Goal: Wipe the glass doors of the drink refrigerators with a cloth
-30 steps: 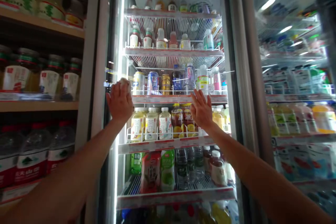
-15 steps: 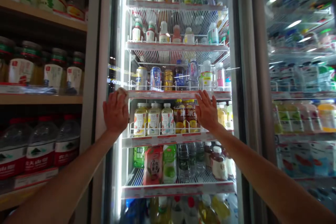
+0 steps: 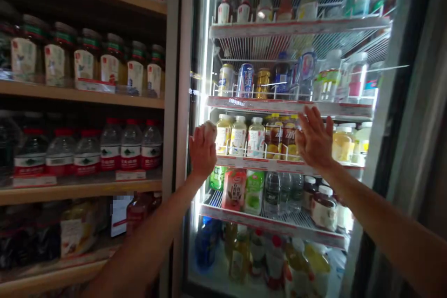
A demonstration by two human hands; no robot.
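Note:
A glass door covers a lit drinks fridge, and both hands are raised against it. My left hand (image 3: 203, 153) is at the left side of the glass, near the bright light strip (image 3: 206, 70). Its fingers press a pale, crumpled cloth (image 3: 210, 131), mostly hidden behind them. My right hand (image 3: 316, 139) lies flat on the glass with fingers stretched out, in front of the tea bottles (image 3: 274, 136). It appears to touch only the door. White-capped bottles (image 3: 256, 137) stand behind the glass between the hands.
Left of the fridge, wooden shelves (image 3: 84, 92) hold jars (image 3: 113, 60) and red-capped water bottles (image 3: 131, 144). A metal frame (image 3: 174, 116) separates them from the fridge. Inside, cans (image 3: 245, 79) and bottles stand on wire shelves. A dark door edge (image 3: 394, 116) borders the right.
The view has turned left, showing more of the wooden shelves. My left hand with the cloth sits lower against the fridge shelves; my right hand stays near the same shelf edge.

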